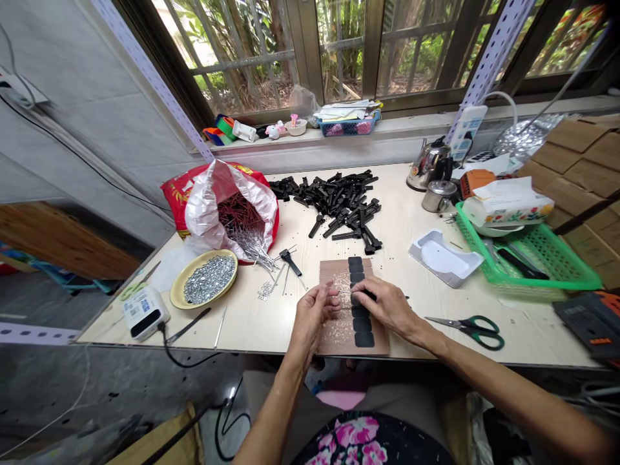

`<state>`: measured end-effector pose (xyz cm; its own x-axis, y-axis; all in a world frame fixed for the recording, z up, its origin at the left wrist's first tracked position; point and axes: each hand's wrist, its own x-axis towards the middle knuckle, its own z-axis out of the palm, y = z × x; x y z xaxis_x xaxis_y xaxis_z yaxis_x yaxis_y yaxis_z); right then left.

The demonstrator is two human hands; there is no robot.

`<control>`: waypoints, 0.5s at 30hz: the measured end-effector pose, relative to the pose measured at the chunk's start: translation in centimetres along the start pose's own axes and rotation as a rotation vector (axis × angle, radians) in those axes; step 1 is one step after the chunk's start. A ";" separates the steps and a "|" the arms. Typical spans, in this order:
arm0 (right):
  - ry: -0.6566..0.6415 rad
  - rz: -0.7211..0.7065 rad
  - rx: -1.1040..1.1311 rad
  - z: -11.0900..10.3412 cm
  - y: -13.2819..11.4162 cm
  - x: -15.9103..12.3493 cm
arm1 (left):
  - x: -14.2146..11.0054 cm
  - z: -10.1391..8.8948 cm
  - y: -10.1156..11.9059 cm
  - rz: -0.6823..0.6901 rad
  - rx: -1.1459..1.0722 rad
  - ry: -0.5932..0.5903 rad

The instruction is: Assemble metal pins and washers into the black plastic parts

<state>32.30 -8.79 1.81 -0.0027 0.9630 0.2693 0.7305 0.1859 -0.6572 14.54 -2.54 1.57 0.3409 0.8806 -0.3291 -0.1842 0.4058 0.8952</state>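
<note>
My left hand (314, 313) and my right hand (385, 303) face each other above a brown board (329, 268). A thin metal rod (344, 292) spans the gap between them, its left end in the pinched fingers of my left hand. My right hand is closed around a small black plastic part, mostly hidden by the fingers. Under the hands, a column of black pads (362, 339) runs down the board, beside a patch worn pale. Left of the board lie a black plastic piece with a metal pin (289, 263) and several loose rods (277, 278).
Black plastic parts (339, 200) are heaped at the back. A red bag (177, 194) of metal pins and a yellow bowl (175, 298) of small metal pieces stand left. To the right are scissors (484, 326), a white tray (448, 261), a green basket (547, 274) and a kettle (429, 168).
</note>
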 end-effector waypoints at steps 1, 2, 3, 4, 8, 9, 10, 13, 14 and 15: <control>0.009 -0.009 -0.036 -0.2 0.6 0.2 | 0.0 -0.1 -0.1 0.026 0.041 0.030; 0.017 -0.017 -0.089 -0.4 1.5 0.7 | 0.0 -0.3 -0.3 0.060 0.099 0.063; 0.026 -0.025 -0.153 -0.7 2.5 1.2 | 0.0 -0.5 -0.5 0.093 0.167 0.091; 0.030 -0.034 -0.222 -0.9 3.6 1.9 | 0.0 -0.7 -0.8 0.120 0.238 0.109; 0.020 -0.111 -0.405 -1.3 7.4 3.9 | 0.0 -1.1 -2.5 0.236 0.546 0.125; 0.015 -0.147 -0.415 -1.2 7.8 3.9 | 0.1 -1.2 -2.8 0.287 0.622 0.138; 0.006 -0.198 -0.411 -1.1 8.0 3.7 | 0.1 -1.2 -3.1 0.335 0.688 0.153; -0.107 -0.453 -0.358 -0.7 7.5 2.5 | 0.3 -1.2 -3.6 0.389 0.778 0.188; -0.148 -0.526 -0.333 -0.6 7.3 2.2 | 0.4 -1.2 -3.6 0.381 0.781 0.192; -0.165 -0.557 -0.313 -0.6 7.2 2.1 | 0.5 -1.2 -3.6 0.371 0.777 0.193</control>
<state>37.99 -5.53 -1.90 -0.5238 0.7614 0.3820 0.7539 0.6231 -0.2082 14.29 -3.31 -2.14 0.2086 0.9771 0.0412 0.4506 -0.1334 0.8827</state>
